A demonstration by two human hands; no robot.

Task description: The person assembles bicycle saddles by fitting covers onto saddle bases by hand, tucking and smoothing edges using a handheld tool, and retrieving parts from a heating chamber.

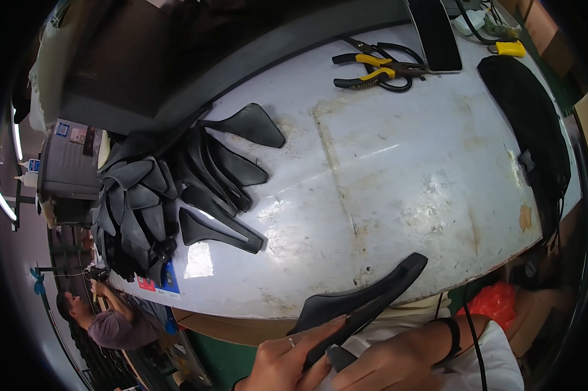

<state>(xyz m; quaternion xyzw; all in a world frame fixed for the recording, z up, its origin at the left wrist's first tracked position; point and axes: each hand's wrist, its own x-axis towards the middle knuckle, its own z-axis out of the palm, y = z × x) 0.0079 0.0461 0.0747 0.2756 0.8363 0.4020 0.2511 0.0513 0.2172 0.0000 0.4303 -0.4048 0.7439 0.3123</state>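
Observation:
Over the table's near edge I hold a long black molded piece (379,287), wide at one end and split by a slot. My left hand (287,358), with a ring on one finger, is closed round its near end, index finger laid along it. Close beside is my right hand (392,365), a black band on its wrist. Its fingers are closed on a short dark end (339,356); whether that belongs to the same piece or is separate, I cannot tell. Similar black pieces (134,202) lie heaped at the left of the table, with a slotted one (219,231) apart from the heap.
Yellow-and-black pliers (372,70) lie at the back of the white table (405,176), beside a black phone-like slab (435,36). A black fabric pouch (525,111) rests along the right edge. A red plastic bag (493,306) is below. Another person (118,319) works at far left.

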